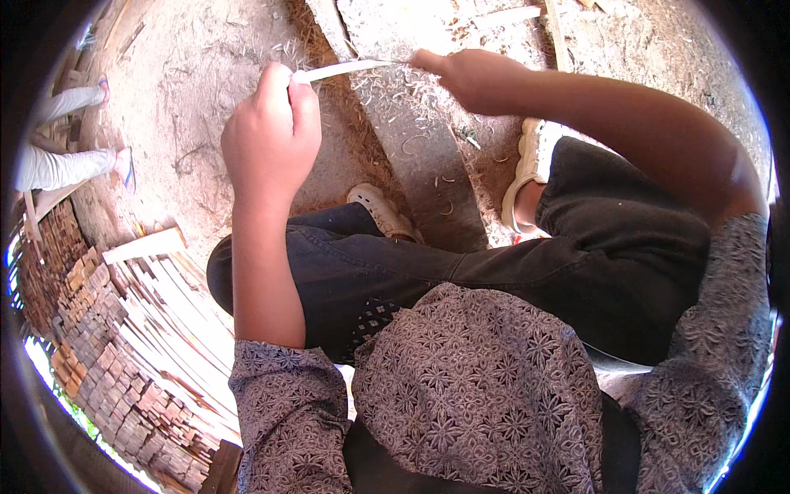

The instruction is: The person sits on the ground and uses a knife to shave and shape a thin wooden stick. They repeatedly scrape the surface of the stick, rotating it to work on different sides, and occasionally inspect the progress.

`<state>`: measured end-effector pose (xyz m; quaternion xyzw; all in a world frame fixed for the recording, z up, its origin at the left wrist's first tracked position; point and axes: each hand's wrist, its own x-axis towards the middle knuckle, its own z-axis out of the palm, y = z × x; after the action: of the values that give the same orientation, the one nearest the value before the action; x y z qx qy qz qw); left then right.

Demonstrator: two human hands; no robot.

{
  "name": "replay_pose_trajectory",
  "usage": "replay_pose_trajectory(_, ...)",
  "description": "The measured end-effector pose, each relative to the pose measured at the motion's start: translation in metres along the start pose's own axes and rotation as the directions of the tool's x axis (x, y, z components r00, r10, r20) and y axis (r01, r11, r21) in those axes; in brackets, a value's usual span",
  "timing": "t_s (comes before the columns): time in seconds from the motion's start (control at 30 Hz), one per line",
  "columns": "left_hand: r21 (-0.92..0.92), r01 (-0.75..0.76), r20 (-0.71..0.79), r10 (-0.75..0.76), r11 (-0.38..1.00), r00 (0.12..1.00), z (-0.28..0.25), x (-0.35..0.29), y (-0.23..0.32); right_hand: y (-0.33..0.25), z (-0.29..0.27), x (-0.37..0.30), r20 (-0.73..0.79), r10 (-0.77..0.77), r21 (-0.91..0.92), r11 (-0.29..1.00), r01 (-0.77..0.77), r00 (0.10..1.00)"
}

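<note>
Both of my hands are raised in front of me over the ground, with a thin pale strip (pixel 346 68) stretched between them. My left hand (pixel 267 136) is closed in a fist around the strip's left end, thumb on top. At the other side my right hand (pixel 485 80) is also closed, its fingers pinching at the narrow, darker right end. The strip looks like wood or bamboo and slants slightly up to the right. Below it lies a wooden plank (pixel 420 156) strewn with curled shavings (pixel 409 115).
My feet, in pale clogs (pixel 383 212), flank the plank. Stacked cut wood pieces (pixel 123 362) and long pale strips (pixel 177 309) lie at the left. Another person's legs (pixel 70 169) in light trousers and sandals show at the far left. More wood (pixel 559 37) lies beyond.
</note>
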<state>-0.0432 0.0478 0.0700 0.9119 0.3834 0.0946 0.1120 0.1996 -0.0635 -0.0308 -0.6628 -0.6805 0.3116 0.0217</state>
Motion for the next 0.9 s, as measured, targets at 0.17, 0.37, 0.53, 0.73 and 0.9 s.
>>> replay_pose_trajectory(0.17,0.015,-0.021,-0.027,0.022,1.0,0.999,0.001,0.0,-0.003,-0.002,-0.008,0.007,0.045,-0.03,-0.016,0.999,0.031,0.999)
replay_pose_trajectory(0.37,-0.004,-0.036,-0.015,0.036,0.999,0.999,0.004,0.0,0.0,0.027,0.003,0.005,0.081,0.014,0.047,0.999,-0.018,0.997)
replay_pose_trajectory(0.53,-0.003,-0.02,-0.001,0.02,1.0,1.0,-0.003,-0.006,-0.003,-0.015,-0.018,0.0,-0.063,-0.13,0.125,0.983,0.137,0.99)
replay_pose_trajectory(0.73,0.005,-0.03,0.02,0.03,1.0,0.999,-0.004,0.0,0.0,0.017,-0.006,0.014,0.058,-0.109,0.097,0.99,0.103,0.992)
replay_pose_trajectory(0.9,0.027,-0.041,0.056,0.039,0.999,0.998,-0.003,-0.004,0.007,0.009,-0.015,0.025,0.043,-0.071,-0.054,0.996,0.073,0.997)
